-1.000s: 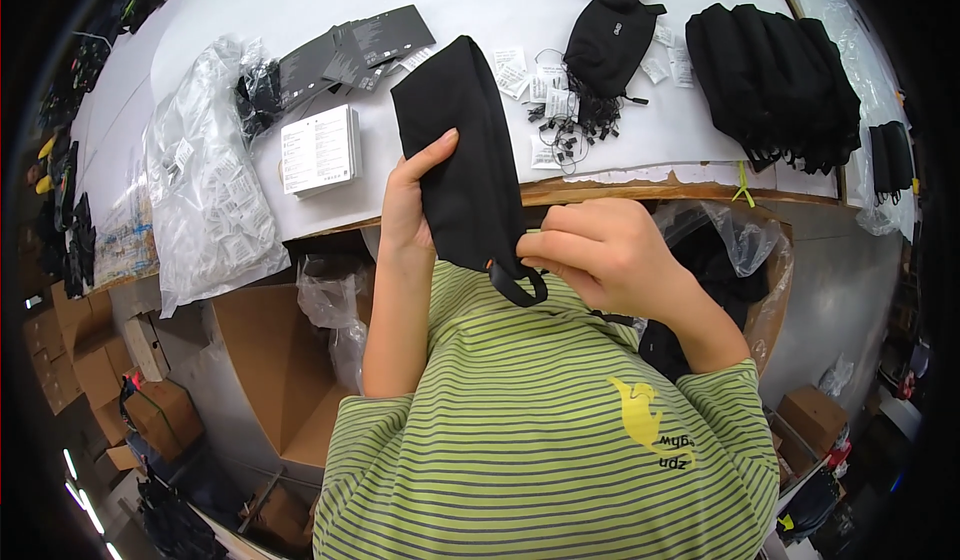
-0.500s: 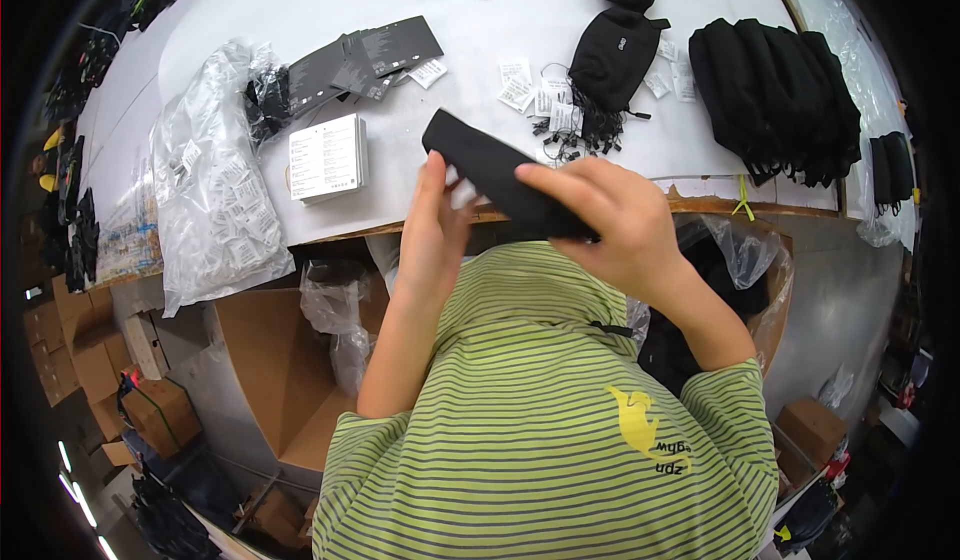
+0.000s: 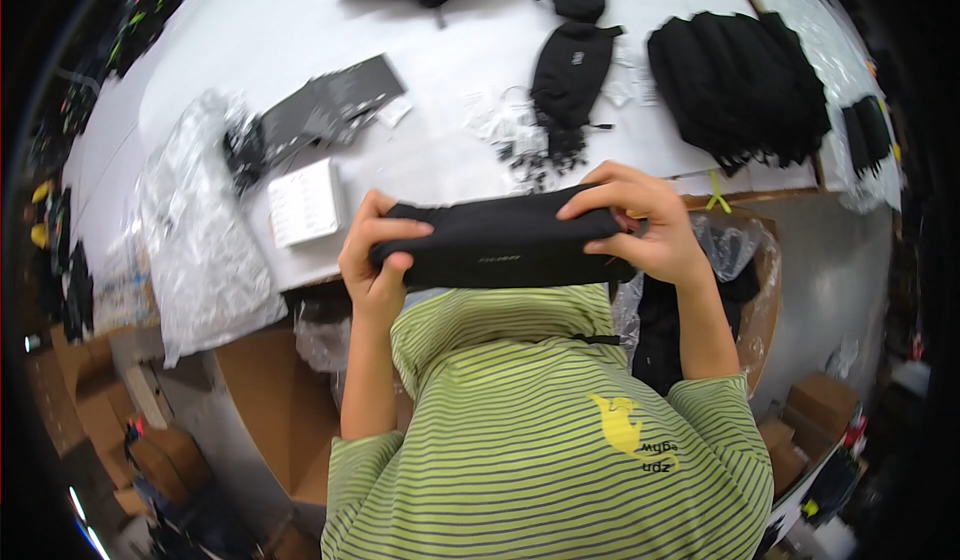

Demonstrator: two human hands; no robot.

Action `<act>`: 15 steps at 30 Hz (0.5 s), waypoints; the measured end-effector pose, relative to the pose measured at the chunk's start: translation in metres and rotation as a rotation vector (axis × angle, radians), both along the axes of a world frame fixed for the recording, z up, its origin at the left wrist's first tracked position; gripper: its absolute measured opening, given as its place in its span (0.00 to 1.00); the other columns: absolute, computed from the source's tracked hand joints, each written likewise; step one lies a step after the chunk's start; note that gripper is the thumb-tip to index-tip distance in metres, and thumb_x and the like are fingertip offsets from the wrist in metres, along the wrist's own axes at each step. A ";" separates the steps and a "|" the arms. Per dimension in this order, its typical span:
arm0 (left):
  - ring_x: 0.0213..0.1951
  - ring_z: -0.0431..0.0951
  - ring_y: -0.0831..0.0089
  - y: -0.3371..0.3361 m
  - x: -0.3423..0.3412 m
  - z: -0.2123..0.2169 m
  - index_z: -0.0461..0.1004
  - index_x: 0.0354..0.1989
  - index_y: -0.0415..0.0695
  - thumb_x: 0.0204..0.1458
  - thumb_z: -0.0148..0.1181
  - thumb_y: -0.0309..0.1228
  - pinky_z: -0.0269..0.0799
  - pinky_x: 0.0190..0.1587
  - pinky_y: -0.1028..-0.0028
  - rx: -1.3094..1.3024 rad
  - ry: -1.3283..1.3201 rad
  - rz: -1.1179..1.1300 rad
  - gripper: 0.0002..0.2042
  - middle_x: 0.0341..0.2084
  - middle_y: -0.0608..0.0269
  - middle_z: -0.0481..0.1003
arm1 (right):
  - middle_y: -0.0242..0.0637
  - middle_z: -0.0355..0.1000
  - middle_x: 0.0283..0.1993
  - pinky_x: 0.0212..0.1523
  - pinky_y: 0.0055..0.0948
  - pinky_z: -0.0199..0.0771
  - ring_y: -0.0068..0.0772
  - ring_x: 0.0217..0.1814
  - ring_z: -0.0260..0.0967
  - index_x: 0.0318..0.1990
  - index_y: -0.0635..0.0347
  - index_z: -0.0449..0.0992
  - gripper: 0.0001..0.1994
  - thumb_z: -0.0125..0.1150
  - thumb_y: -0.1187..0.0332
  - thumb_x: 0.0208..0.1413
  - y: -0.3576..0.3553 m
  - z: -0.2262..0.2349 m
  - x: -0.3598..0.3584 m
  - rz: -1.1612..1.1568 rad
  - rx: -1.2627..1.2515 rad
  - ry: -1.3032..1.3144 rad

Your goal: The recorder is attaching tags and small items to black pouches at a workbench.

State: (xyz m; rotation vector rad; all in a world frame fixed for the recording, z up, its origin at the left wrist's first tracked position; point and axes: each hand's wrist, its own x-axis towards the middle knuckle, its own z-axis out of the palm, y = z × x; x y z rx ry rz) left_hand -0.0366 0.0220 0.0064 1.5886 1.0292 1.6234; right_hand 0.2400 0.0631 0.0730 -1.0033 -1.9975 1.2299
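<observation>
Stretched level in front of my chest is a long black fabric pouch with a small pale mark on its front. My left hand grips its left end, thumb below and fingers over the top. At the opposite end my right hand pinches it between thumb and fingers. Beyond it on the white table lie small white tags with black strings, partly under a black zip pouch. A stack of white cards stands left of my left hand.
A clear plastic bag of tags hangs over the table's left edge, beside dark grey printed sheets. A pile of black pouches sits at the right. Open cardboard boxes stand below the table edge.
The pouch has turned from a slant to level and come closer to me. My left hand, loose beside it before, now grips its left end; the right has shifted to the right end.
</observation>
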 end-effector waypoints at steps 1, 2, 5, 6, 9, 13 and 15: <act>0.28 0.62 0.72 -0.002 0.002 0.000 0.75 0.29 0.38 0.48 0.61 0.50 0.57 0.32 0.75 -0.036 0.012 -0.006 0.22 0.23 0.63 0.65 | 0.31 0.70 0.35 0.22 0.17 0.50 0.15 0.22 0.52 0.37 0.57 0.80 0.17 0.68 0.78 0.33 0.001 -0.001 0.004 0.023 -0.079 0.027; 0.28 0.62 0.72 -0.003 0.004 -0.001 0.75 0.29 0.38 0.48 0.61 0.50 0.57 0.32 0.75 -0.072 0.024 -0.016 0.22 0.23 0.63 0.65 | 0.31 0.70 0.36 0.22 0.17 0.52 0.15 0.22 0.52 0.37 0.58 0.80 0.16 0.68 0.79 0.35 0.002 0.002 0.008 0.054 -0.110 -0.026; 0.36 0.66 0.69 -0.003 0.006 0.003 0.76 0.35 0.38 0.51 0.57 0.50 0.62 0.39 0.74 -0.158 0.213 -0.097 0.22 0.38 0.57 0.66 | 0.30 0.70 0.36 0.22 0.18 0.53 0.15 0.21 0.52 0.37 0.59 0.80 0.16 0.67 0.80 0.36 0.002 0.008 0.025 0.005 -0.145 -0.093; 0.42 0.67 0.68 -0.001 0.005 0.012 0.75 0.43 0.39 0.54 0.54 0.49 0.64 0.45 0.72 -0.237 0.235 -0.182 0.23 0.47 0.53 0.64 | 0.29 0.71 0.36 0.22 0.17 0.57 0.14 0.22 0.56 0.39 0.56 0.79 0.15 0.67 0.78 0.40 0.003 0.012 0.036 -0.040 -0.082 -0.115; 0.49 0.68 0.66 0.000 -0.018 0.013 0.70 0.50 0.40 0.58 0.51 0.43 0.64 0.50 0.69 -0.206 0.276 0.146 0.20 0.54 0.53 0.63 | 0.27 0.74 0.40 0.21 0.13 0.61 0.10 0.20 0.62 0.41 0.54 0.79 0.14 0.66 0.78 0.44 0.009 0.020 0.076 -0.369 0.075 -0.101; 0.54 0.64 0.63 0.001 -0.100 0.000 0.68 0.53 0.40 0.58 0.52 0.38 0.61 0.55 0.64 -0.210 0.542 0.539 0.18 0.56 0.52 0.62 | 0.27 0.72 0.42 0.22 0.15 0.61 0.11 0.22 0.60 0.45 0.54 0.77 0.14 0.64 0.76 0.48 0.036 0.036 0.142 -0.811 0.574 -0.200; 0.59 0.60 0.57 -0.003 -0.132 -0.011 0.66 0.55 0.39 0.56 0.54 0.41 0.55 0.59 0.59 -0.268 0.946 0.866 0.23 0.56 0.47 0.61 | 0.29 0.71 0.41 0.24 0.17 0.64 0.17 0.22 0.62 0.46 0.46 0.77 0.16 0.64 0.74 0.49 0.052 0.041 0.166 -0.934 0.837 -0.440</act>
